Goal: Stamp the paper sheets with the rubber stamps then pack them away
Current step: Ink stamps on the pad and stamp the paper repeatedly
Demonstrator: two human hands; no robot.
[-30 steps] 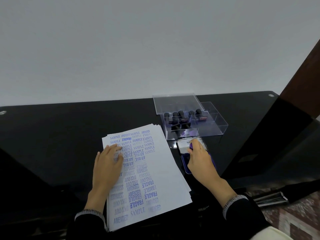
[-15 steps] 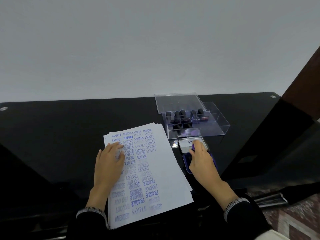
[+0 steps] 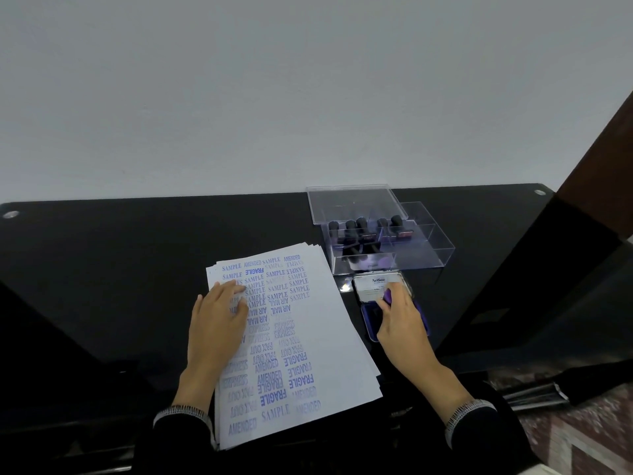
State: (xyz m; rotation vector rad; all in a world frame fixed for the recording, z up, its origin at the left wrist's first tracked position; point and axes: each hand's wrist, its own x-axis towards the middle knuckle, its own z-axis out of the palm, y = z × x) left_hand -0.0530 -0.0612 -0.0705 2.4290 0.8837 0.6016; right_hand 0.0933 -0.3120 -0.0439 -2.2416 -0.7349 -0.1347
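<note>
A stack of white paper sheets (image 3: pixel 308 337), covered in blue stamped words, lies at the table's front centre. My left hand (image 3: pixel 217 323) rests flat on the stack's left side, fingers straight. Right of the stack lies an open blue ink pad (image 3: pixel 368 317), its white-labelled lid (image 3: pixel 373 286) folded back. My right hand (image 3: pixel 402 320) covers the pad, thumb and fingers pinching the lid's near purple edge. Several black-handled rubber stamps (image 3: pixel 359 231) stand in a clear plastic box (image 3: pixel 424 255) behind the pad.
The box's clear lid (image 3: pixel 349 204) lies behind it, against the grey wall. The black glass table (image 3: pixel 120 269) runs left and right. A dark wooden post (image 3: pixel 596 180) stands at the right, with patterned floor (image 3: pixel 582 437) below it.
Both hands stay almost where they were. My right hand's fingers have crept slightly onto the ink pad lid.
</note>
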